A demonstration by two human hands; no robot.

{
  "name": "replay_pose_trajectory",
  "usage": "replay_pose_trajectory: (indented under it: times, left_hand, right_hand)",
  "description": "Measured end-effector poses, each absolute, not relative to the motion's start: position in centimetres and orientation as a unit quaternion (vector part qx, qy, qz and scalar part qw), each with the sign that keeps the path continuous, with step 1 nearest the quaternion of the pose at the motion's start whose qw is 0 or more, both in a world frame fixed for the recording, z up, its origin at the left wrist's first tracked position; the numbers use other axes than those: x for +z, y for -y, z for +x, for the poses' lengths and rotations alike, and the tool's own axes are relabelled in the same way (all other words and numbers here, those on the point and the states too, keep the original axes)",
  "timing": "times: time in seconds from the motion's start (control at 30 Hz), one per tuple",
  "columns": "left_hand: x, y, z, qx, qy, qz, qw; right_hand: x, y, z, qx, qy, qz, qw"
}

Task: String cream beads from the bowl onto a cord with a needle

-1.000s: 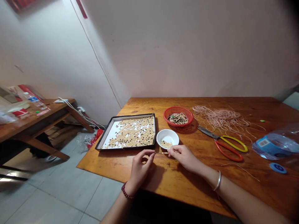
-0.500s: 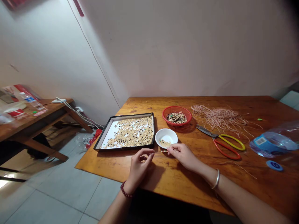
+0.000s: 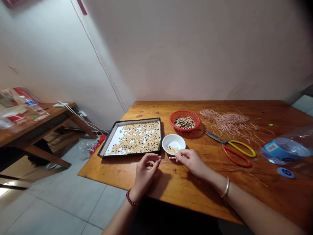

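Note:
My left hand (image 3: 144,171) is pinched shut at thumb and index finger on the end of a thin cord (image 3: 163,158). A short row of small pale beads (image 3: 172,158) sits on this cord, between my two hands. My right hand (image 3: 193,162) pinches the beaded cord at its other side, against the near rim of a white bowl (image 3: 174,141). Loose beads (image 3: 172,149), mostly cream, lie in the bottom of that bowl. What exactly is under the right fingertips is hidden.
Left of the bowl lies a black-edged tray (image 3: 113,138) of cream and dark beads. Behind stands a red basket (image 3: 173,123) with beaded strings. To the right are tangled cord (image 3: 227,121), scissors (image 3: 226,145), a cut plastic bottle (image 3: 281,150) and a blue cap (image 3: 285,172).
Both hands stay almost in place, still holding the beaded cord. The whole view has shifted very slightly.

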State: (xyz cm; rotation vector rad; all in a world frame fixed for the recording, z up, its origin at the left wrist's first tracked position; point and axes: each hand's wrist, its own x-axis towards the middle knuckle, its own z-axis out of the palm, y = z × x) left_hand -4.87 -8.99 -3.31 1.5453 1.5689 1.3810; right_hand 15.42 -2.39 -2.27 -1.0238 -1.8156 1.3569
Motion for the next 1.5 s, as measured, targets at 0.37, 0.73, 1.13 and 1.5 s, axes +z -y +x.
replay_pose_trajectory:
  times: [0.37,0.73,1.13,1.5]
  left_hand:
    - [-3.25,9.13,-4.96,0.485,-0.582,0.612,0.228]
    - [-3.11,8.98,-4.98,0.428,-0.538,0.703,0.184]
    - [-2.94,9.06,-5.04,0.473,-0.585,0.594,0.284]
    - [-2.99,9.1,-4.91,0.478,-0.576,0.599,0.284]
  right_hand:
    - [-2.73,2.3,15.57,0.507,0.702,-0.387,0.316]
    - [-2.41,2.31,15.84,0.464,0.717,-0.417,0.312]
    - [-2.89,1.94,15.68,0.518,0.678,-0.396,0.34]
    - [-2.52,2.17,15.62,0.534,0.677,-0.378,0.336]
